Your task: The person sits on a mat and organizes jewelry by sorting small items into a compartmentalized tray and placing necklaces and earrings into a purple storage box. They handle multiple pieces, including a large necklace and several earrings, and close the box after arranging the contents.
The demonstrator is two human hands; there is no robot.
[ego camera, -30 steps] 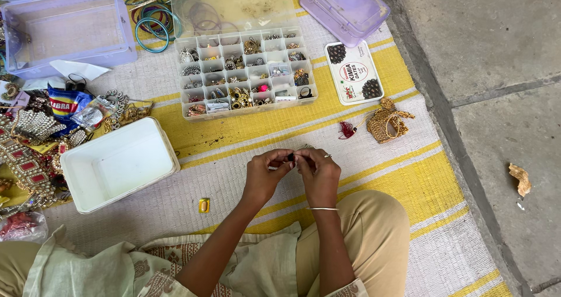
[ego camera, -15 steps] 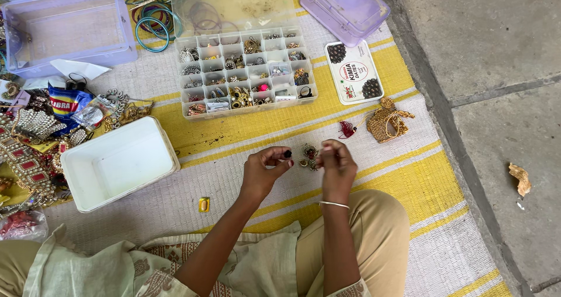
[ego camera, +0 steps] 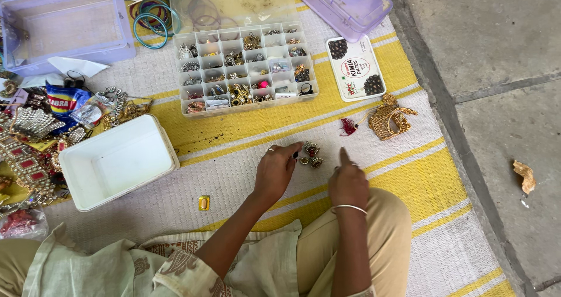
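Note:
A pair of small gold earrings with dark red stones [ego camera: 310,154] lies on the striped yellow and white mat [ego camera: 444,180] in front of my knees. My left hand [ego camera: 274,171] reaches forward, and its thumb and forefinger pinch the left edge of the earrings. My right hand [ego camera: 348,181], with a thin bangle on the wrist, rests just right of them. Its forefinger points forward, the other fingers are loosely curled, and it holds nothing.
A clear compartment organizer [ego camera: 245,66] full of small jewellery lies ahead. An empty white tub [ego camera: 117,162] stands at left beside a heap of ornaments [ego camera: 35,139]. Lilac boxes [ego camera: 350,4], bangles [ego camera: 152,16], a flat white box [ego camera: 355,69], a gold ornament [ego camera: 390,117] and a small yellow piece [ego camera: 203,202] surround me.
My hands were together holding the earrings, then moved apart. The right hand let go and drew back to the right; the earrings now rest on the mat at my left fingertips.

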